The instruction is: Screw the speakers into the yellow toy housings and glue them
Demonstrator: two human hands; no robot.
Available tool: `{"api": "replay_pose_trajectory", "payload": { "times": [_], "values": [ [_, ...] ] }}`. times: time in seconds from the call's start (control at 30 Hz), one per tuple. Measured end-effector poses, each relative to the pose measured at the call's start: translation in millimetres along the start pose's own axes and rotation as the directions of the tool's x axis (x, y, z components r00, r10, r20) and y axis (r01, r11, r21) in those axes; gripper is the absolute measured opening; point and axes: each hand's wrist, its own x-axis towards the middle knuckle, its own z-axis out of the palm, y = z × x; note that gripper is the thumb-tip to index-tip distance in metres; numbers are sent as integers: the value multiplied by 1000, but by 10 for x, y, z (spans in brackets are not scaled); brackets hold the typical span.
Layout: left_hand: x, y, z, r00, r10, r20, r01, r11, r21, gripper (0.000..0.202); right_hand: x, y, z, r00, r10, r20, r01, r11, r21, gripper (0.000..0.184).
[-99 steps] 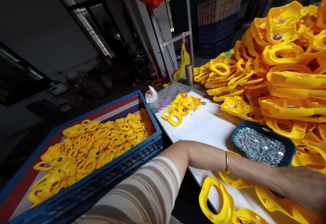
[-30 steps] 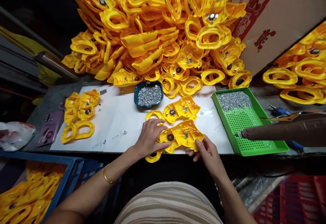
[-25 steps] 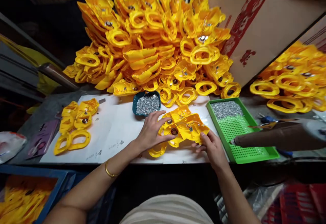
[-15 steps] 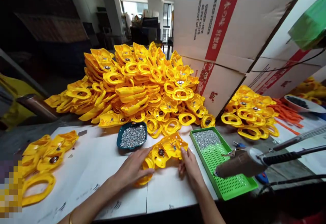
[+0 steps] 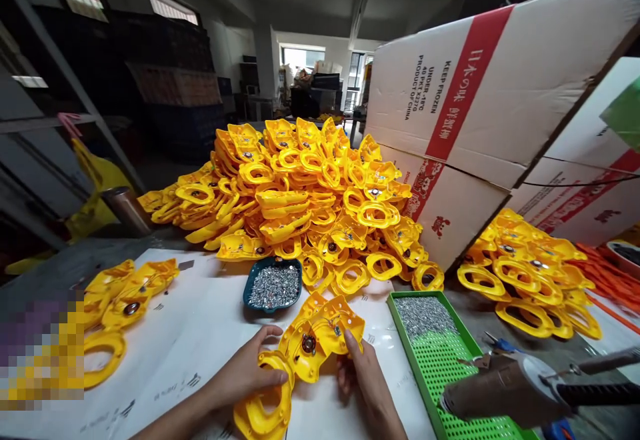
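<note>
A yellow plastic shell [image 5: 327, 333] is held low over the white-covered table, its hollow inside facing up. It shows a round dark speaker-like part, thin wires and small fittings. At its lower left is a yellow oval ring [image 5: 267, 420]; whether the two are joined I cannot tell. My left hand [image 5: 247, 370] is closed on the ring's upper side, thumb across it. On the shell's right edge, my right hand [image 5: 363, 373] pinches with the thumb on top, its other fingers partly hidden below. A dark teal bowl [image 5: 249, 287] of small metal screws stands just behind.
A green perforated tray [image 5: 440, 370] with metal pieces lies to the right, and a powered screwdriver [image 5: 505, 387] overhangs it. Behind rises a large pile of yellow shells [image 5: 285, 193] beside a white carton [image 5: 415, 113]. More yellow shells [image 5: 133, 297] lie on the left.
The view has tilted up, so the scene sits lower. Both hands have drawn the yellow shell slightly nearer and left, and more of the oval ring shows below my left hand.
</note>
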Motion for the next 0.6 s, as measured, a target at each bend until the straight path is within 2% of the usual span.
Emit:
{"api": "replay_pose_trajectory", "payload": {
  "times": [0.1,0.17,0.27,0.33,0.4,0.47,0.53,0.6],
  "values": [
    [-91,-97,-449,987,-88,133,114,973,-201,76,205,171,416,996,-84,-15,84,996,2,63],
    [-179,-70,-619,963,-151,225,211,939,-272,73,270,237,545,993,-115,28,115,993,10,60],
    [-333,92,-683,941,-187,283,271,915,-298,69,230,254,499,983,-149,111,133,982,137,63],
    [-419,265,-732,946,-167,278,243,932,-267,68,145,223,433,977,-194,92,162,947,277,61],
    [-451,508,-860,965,-89,246,140,969,-201,67,54,174,420,971,-234,40,202,905,374,56],
    [-390,856,-1046,982,43,184,-23,994,-108,62,-15,128,467,970,-242,28,212,898,385,59],
    [-205,1337,-1226,980,179,92,-179,984,-1,55,-52,110,538,971,-237,36,212,918,335,65],
    [109,1940,-1341,936,351,-24,-347,931,111,49,-63,131,598,972,-231,42,210,935,284,66]
  ]
}}
